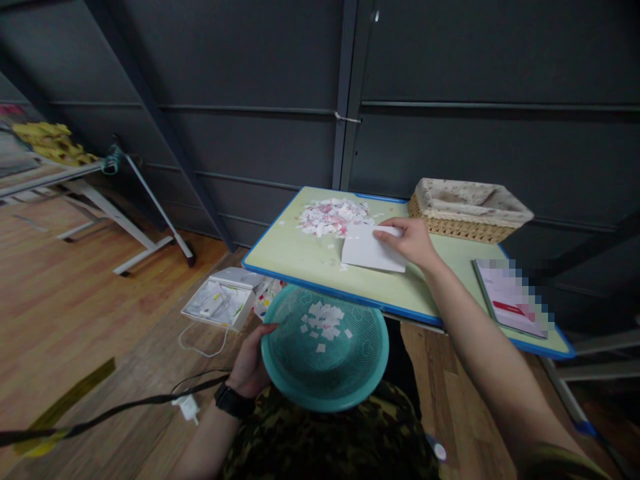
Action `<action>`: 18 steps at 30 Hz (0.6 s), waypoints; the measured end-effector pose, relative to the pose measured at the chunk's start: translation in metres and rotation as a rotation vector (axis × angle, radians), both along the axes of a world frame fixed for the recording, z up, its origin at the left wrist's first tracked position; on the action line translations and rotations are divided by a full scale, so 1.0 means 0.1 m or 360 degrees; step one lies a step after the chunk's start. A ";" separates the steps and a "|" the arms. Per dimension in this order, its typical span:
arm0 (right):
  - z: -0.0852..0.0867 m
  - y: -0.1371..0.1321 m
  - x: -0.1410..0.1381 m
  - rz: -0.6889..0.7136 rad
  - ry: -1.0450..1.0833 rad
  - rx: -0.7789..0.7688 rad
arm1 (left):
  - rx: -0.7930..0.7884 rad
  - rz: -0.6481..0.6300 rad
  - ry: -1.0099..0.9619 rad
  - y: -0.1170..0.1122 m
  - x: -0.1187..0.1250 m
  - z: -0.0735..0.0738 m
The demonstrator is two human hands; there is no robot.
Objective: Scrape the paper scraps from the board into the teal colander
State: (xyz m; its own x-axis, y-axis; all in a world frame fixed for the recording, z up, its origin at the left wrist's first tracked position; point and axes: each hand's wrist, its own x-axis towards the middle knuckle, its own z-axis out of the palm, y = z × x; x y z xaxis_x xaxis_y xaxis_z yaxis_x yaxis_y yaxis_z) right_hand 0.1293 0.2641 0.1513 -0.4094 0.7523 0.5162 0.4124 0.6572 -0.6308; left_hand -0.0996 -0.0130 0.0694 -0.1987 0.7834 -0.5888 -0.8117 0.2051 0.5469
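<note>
My left hand (254, 360) grips the left rim of a green plastic colander (325, 380), just below the table's front edge. Several small white paper pieces (327, 320) lie inside it. Over the table my right hand (407, 241) pinches a white card or folded sheet of paper (369, 248), thumb on top and the fingers partly hidden. The card's left end is beside a heap of white and pinkish paper scraps (333, 217) on the yellow-green tabletop (280, 250). A few loose scraps lie around the heap.
A wicker basket with a cloth lining (465, 207) stands at the table's back right. A tablet (510, 300) lies near the right edge. On the floor at left are an open white box (220, 303), a cable and a white plug (187, 408). Dark panels stand behind the table.
</note>
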 end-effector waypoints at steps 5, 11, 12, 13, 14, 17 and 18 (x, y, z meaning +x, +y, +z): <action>0.04 -0.01 0.02 0.0062 0.0007 -0.0040 | 0.0017 -0.0026 -0.0033 0.00 -0.01 0.00; 0.08 -0.04 0.03 0.0188 -0.0016 -0.0190 | -0.0017 -0.0008 -0.0009 0.02 0.01 0.04; 0.09 -0.04 0.03 0.0182 -0.0008 -0.0202 | -0.0018 -0.0009 -0.0003 0.02 0.02 0.05; 0.09 -0.04 0.03 0.0183 -0.0007 -0.0214 | -0.0018 -0.0010 0.0003 0.02 0.02 0.05; 0.10 -0.05 0.02 0.0198 -0.0012 -0.0232 | -0.0017 -0.0007 0.0011 0.02 0.02 0.06; 0.10 -0.07 0.01 0.0322 -0.0047 -0.0349 | -0.0009 -0.0003 0.0016 0.02 0.03 0.07; 0.10 -0.08 0.01 0.0362 -0.0047 -0.0397 | 0.0001 -0.0003 0.0013 0.01 0.03 0.07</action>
